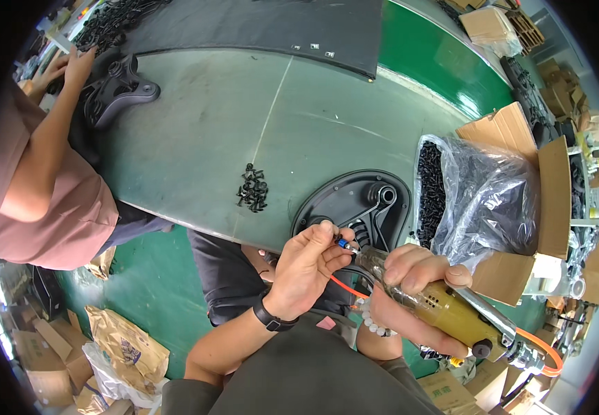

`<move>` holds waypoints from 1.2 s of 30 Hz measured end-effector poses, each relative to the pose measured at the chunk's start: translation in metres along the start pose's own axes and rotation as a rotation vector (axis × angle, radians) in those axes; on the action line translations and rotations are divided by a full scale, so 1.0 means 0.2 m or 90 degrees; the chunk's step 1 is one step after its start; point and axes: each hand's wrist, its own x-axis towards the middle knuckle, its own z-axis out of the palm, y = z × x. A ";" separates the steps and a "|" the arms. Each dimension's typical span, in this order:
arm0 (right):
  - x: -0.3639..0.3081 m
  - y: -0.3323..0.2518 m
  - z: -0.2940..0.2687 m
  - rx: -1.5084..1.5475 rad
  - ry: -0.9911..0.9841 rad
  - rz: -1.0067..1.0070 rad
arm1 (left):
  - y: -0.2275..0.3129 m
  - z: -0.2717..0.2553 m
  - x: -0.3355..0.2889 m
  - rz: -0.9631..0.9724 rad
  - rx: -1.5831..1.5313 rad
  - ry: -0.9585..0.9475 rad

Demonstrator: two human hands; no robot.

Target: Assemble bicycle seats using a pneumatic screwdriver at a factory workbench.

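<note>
My right hand (410, 290) is wrapped round a yellow air screwdriver (445, 308), whose tip points left toward my other hand. At that tip sits a bit with a blue band (343, 243). My left hand (303, 266) pinches what looks like a small black screw at the end of the bit; the fingertips partly hide it. Just beyond both hands, a black rounded plastic part (320, 197) with a ring-shaped boss lies at the table's near edge, partly covered by my hands. To its left is a small pile of black screws (252, 188) on the green table (195, 131).
An open cardboard box (554, 200) with a plastic bag and many black screws stands at the right. An orange air hose (548, 346) runs from the screwdriver. On the left, a co-worker (43, 173) handles black parts beside a black bracket (123, 93). Cartons lie lower left.
</note>
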 end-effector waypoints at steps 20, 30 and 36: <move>0.11 -0.12 -0.15 -0.051 0.048 -0.055 | 0.12 0.03 0.39 0.027 1.033 -0.222; 0.14 -0.02 -0.22 -0.094 -0.094 -0.021 | -0.12 -0.08 0.17 -0.064 0.625 -0.050; 0.17 0.11 -0.18 -0.073 -0.137 0.042 | 0.18 -0.13 0.29 0.538 1.138 -0.053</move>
